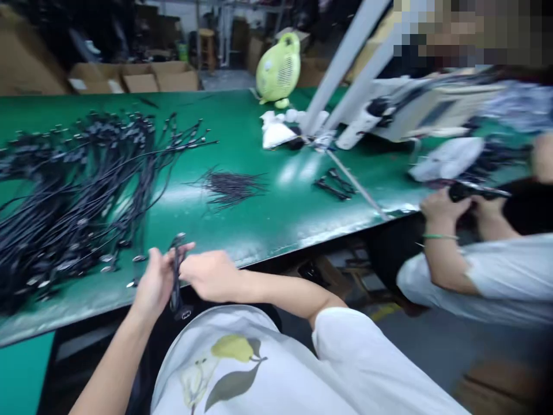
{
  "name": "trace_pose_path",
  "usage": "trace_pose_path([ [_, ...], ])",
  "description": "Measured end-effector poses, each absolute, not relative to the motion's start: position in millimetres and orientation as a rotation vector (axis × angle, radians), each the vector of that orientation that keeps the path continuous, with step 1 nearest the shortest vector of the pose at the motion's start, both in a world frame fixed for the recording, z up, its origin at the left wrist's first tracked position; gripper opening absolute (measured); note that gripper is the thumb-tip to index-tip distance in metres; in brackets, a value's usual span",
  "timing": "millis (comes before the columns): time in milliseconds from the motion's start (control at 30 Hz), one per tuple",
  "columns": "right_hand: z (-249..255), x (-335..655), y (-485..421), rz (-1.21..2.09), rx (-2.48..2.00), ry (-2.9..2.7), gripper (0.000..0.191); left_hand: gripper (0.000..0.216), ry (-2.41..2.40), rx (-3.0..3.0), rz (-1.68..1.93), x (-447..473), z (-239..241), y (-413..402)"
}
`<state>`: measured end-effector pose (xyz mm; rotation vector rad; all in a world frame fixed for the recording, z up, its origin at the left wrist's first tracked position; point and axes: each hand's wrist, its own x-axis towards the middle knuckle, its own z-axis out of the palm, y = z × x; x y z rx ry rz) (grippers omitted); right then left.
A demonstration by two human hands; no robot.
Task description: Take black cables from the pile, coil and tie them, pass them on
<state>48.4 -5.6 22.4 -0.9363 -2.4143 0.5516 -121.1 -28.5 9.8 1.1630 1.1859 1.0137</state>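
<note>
My left hand (154,283) and my right hand (211,274) meet at the near edge of the green table (268,213). Both are closed on one folded black cable (176,276), which hangs down between them with a metal plug at each end. A large heap of similar black cables (73,190) lies on the table just left of my hands. A small fan of thin black ties (228,187) lies further out, toward the middle.
A co-worker sits at the right, their hands (458,210) on something black. A green fan (279,69), white bags (276,132), a slanted grey post (345,63) and a white machine (423,109) stand at the back. Cardboard boxes (142,78) are beyond the table.
</note>
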Motion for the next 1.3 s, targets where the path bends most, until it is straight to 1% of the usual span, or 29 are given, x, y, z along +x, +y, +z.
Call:
trace_pose_path([
  [67,19.5,49.3,-5.1,0.606,-0.997,-2.419,0.021,0.073,1.169,1.139,1.056,-123.7,11.9,-28.3],
  [100,18.6,51.2,-3.4,0.61,-1.061,-2.382,0.022,0.066,1.205,1.212,1.021,-124.7,11.7,-29.3],
  [167,18.4,56.4,0.3,0.574,-1.156,-2.304,0.022,0.042,1.341,1.369,1.014,-122.7,8.1,-32.5],
  [200,18.9,58.5,1.3,0.551,-1.176,-2.275,0.023,0.033,1.402,1.405,1.066,-119.2,4.8,-34.1],
  [233,19.3,59.6,1.4,0.543,-1.175,-2.252,0.022,0.034,1.438,1.402,1.132,-114.2,1.1,-35.6],
  [267,19.4,59.7,0.7,0.555,-1.163,-2.225,0.022,0.04,1.441,1.376,1.174,-108.1,-2.4,-37.0],
  [333,17.7,57.8,-2.0,0.649,-1.127,-2.127,0.023,0.046,1.397,1.314,1.125,-94.9,-7.6,-39.8],
  [400,12.9,55.3,-3.6,0.868,-1.087,-1.937,0.024,0.048,1.353,1.288,0.982,-83.5,-8.7,-42.3],
  [433,9.3,54.7,-3.1,1.03,-1.065,-1.811,0.025,0.049,1.33,1.27,0.976,-79.3,-7.9,-42.9],
  [567,-6.3,62.1,6.0,1.925,-0.933,-1.38,0.036,0.04,1.15,1.244,1.109,-74.4,-2.8,-40.5],
  [600,-8.2,67.0,8.1,2.093,-0.899,-1.351,0.039,0.036,1.109,1.232,1.122,-76.2,-2.1,-39.0],
  [633,-8.4,72.9,9.5,2.179,-0.88,-1.379,0.041,0.033,1.085,1.211,1.131,-78.8,-1.7,-37.5],
  [667,-6.8,79.5,10.1,2.157,-0.893,-1.454,0.042,0.031,1.085,1.184,1.139,-81.8,-1.6,-35.8],
  [700,-3.7,86.0,10.0,2.021,-0.947,-1.54,0.043,0.029,1.109,1.157,1.147,-84.7,-1.8,-34.2],
  [800,8.3,97.6,7.3,1.38,-1.119,-1.644,0.034,0.024,1.276,1.184,1.139,-87.4,-3.8,-30.8],
  [833,10.7,97.2,6.0,1.271,-1.123,-1.628,0.033,0.023,1.319,1.244,1.113,-85.1,-4.9,-30.5],
  [867,11.2,94.5,4.5,1.281,-1.095,-1.618,0.037,0.022,1.337,1.319,1.077,-81.2,-6.2,-30.6],
  [933,6.6,84.6,0.6,1.563,-0.974,-1.585,0.046,0.025,1.326,1.447,0.997,-70.3,-9.5,-31.7],
  [1000,-3.4,74.3,-3.4,1.84,-0.871,-1.47,0.046,0.032,1.312,1.509,0.904,-59.5,-13.1,-32.8],
  [1067,-14.9,71.6,-3.7,1.913,-0.852,-1.331,0.047,0.032,1.299,1.53,0.776,-53.8,-15.7,-34.0],
  [1133,-24.5,83.4,5.0,1.806,-0.922,-1.202,0.048,0.031,1.223,1.552,0.645,-56.6,-16.6,-35.8],
  [1167,-27.8,96.2,13.6,1.702,-1.023,-1.157,0.047,0.036,1.185,1.557,0.603,-61.8,-16.6,-36.7],
  [1233,-29.5,135.4,36.9,1.43,-1.326,-1.116,0.046,0.049,1.175,1.554,0.576,-79.5,-15.8,-37.3],
  [1300,-24.2,186.4,61.1,1.173,-1.636,-1.134,0.041,0.049,1.298,1.537,0.601,-103.2,-14.6,-34.8],
])
